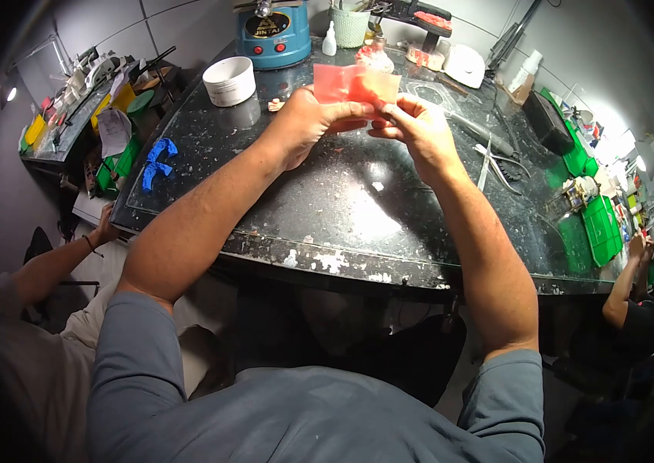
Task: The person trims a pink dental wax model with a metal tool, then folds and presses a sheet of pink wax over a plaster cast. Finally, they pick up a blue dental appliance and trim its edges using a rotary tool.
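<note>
A thin, translucent pink wax sheet (338, 83) is held up over the far middle of the bench. My left hand (310, 119) grips its lower left part, with the thumb along the bottom edge. On the other side, my right hand (413, 127) pinches the lower edge near the middle and right. Light glows through the sheet, which looks slightly bent between the hands. The fingers behind it are partly hidden. Left of my left hand lies a small pink and cream dental piece (276, 105).
A white tub (229, 81) and a blue JINTAI machine (273, 35) stand at the back left. Blue strips (159, 163) lie on the left. Pliers (503, 171) and a metal tool (484, 163) lie at right, near green trays (601, 230). Co-workers sit on both sides.
</note>
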### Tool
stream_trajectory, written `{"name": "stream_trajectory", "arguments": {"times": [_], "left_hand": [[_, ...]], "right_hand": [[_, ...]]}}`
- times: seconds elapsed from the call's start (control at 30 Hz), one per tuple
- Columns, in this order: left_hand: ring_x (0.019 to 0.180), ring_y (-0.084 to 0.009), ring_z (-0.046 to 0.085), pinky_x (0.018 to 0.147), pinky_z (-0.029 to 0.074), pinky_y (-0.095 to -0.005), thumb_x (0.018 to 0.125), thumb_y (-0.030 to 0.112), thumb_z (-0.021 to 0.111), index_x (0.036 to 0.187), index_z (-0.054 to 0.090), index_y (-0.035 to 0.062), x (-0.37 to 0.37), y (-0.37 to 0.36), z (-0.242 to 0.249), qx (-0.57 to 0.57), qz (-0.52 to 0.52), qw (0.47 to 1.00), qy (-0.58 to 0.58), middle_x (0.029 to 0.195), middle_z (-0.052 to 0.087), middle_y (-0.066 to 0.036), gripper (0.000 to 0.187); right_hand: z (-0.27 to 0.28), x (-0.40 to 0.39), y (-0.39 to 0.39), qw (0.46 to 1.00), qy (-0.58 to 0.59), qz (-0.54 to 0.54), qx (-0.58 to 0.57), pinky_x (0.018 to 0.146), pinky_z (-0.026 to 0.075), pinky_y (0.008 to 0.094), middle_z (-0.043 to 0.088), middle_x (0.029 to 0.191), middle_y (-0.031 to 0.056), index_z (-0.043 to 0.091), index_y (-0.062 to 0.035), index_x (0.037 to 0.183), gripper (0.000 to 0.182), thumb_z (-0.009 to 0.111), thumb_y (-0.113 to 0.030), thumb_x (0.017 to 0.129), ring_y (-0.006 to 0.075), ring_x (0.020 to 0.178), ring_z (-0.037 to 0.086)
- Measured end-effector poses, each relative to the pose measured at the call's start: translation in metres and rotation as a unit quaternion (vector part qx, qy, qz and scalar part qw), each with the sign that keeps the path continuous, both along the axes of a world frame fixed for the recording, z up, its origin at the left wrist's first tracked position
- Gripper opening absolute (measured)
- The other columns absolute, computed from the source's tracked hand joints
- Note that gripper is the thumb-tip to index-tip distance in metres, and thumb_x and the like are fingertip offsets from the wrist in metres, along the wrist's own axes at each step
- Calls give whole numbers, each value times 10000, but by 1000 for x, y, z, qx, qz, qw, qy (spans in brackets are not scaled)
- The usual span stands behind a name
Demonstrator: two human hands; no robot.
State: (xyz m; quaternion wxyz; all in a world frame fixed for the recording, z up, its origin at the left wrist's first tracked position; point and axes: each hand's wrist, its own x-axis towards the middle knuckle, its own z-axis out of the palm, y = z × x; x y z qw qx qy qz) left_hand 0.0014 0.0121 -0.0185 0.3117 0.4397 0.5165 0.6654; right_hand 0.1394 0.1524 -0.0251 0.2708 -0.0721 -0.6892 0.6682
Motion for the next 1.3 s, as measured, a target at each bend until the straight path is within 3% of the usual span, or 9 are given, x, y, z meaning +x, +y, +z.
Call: {"name": "stream_trajectory", "arguments": {"times": [0.17,0.23,0.43,0.57,0.73,1.0,1.13,1.23,1.3], "left_hand": [[844,-152,678,767,564,-285,932,145,632,1094,641,-8,-6,1,-5,-25,-1,1000,0,924,693,-80,223],[755,-123,643,707,528,-257,922,253,659,988,687,25,-10,2,-6,-44,5,999,-3,842,678,-51,239],[704,-75,572,656,465,-239,942,245,625,995,691,57,-8,4,-11,-38,-3,999,3,820,659,-13,206],[695,-62,541,655,446,-232,952,222,613,1007,685,58,-13,9,-13,39,-60,996,-59,837,656,3,187],[731,-66,521,683,435,-237,944,160,622,1021,675,59,-25,4,-14,42,-125,984,-116,894,645,5,139],[786,-89,547,732,435,-279,949,195,611,1095,644,71,-37,3,-20,55,-237,961,-134,966,638,5,195],[818,-104,568,751,436,-296,952,220,604,1108,636,75,-28,-1,-13,47,-253,956,-140,987,644,-6,215],[747,-93,518,715,404,-276,950,204,605,996,688,61,-18,-3,-8,22,-201,956,-214,885,629,5,172],[839,-115,588,761,447,-292,962,235,583,1029,684,45,-27,-3,-11,35,-311,931,-188,977,671,-33,226]], "right_hand": [[0,-3,1,999,46,12,-28,794,579,319,675,951,88,650,28,1029,243,660,-192,927,158,846,667],[-1,-2,2,999,30,20,-30,797,580,318,674,964,93,646,31,1036,257,664,-200,925,162,850,669],[1,-1,-2,998,11,38,-45,797,587,309,672,964,102,641,34,1034,266,666,-207,925,168,857,675],[9,1,-5,994,6,54,-91,774,591,284,671,899,86,642,24,1012,258,677,-212,916,152,796,680],[10,2,-5,997,15,74,-35,742,577,264,679,890,76,656,-10,991,235,695,-224,904,152,753,684],[8,3,-11,994,54,81,-55,799,549,265,685,1036,44,663,-20,1128,289,687,-207,909,106,910,648],[10,5,-9,989,66,94,-97,814,550,267,683,1046,53,661,-25,1129,271,676,-190,915,110,908,653],[11,6,-9,984,82,109,-112,819,552,270,683,1053,56,657,-26,1137,279,674,-196,915,114,920,657],[8,4,-8,985,86,114,-99,821,554,272,683,1059,58,655,-27,1143,292,676,-208,914,116,928,658]]}}
